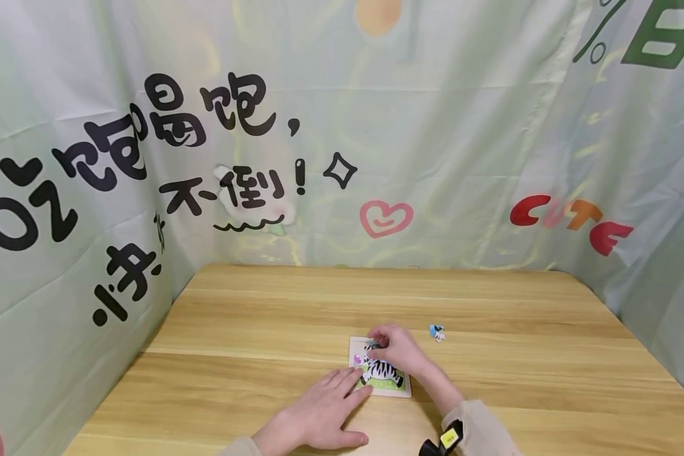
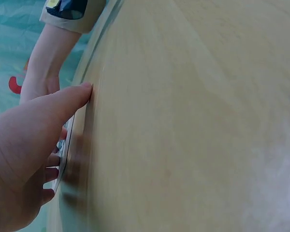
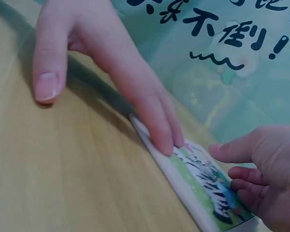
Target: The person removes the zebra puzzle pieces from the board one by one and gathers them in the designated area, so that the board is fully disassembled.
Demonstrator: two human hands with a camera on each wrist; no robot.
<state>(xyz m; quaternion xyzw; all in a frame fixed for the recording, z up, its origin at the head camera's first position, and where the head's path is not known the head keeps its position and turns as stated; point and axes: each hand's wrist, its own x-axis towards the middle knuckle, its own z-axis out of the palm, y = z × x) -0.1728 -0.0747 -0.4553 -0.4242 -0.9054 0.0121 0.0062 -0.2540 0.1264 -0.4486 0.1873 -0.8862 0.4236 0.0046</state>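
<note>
Left hand (image 1: pixel 325 415) flat, fingers straight, pressing the near-left edge of the zebra puzzle board (image 1: pixel 380 375) on the table (image 1: pixel 251 354). Right hand (image 1: pixel 396 349) over the board's far end, fingers curled onto a piece there. Loose puzzle piece (image 1: pixel 437 332) lies just right of the board.

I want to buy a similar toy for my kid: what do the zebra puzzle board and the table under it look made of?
Zebra puzzle board: probably thin wood or thick card, with a pale plain edge and a matte printed top. Table: wood or wood-look laminate, light grain in plank strips, smooth with a slight sheen; which one can't be told.
</note>
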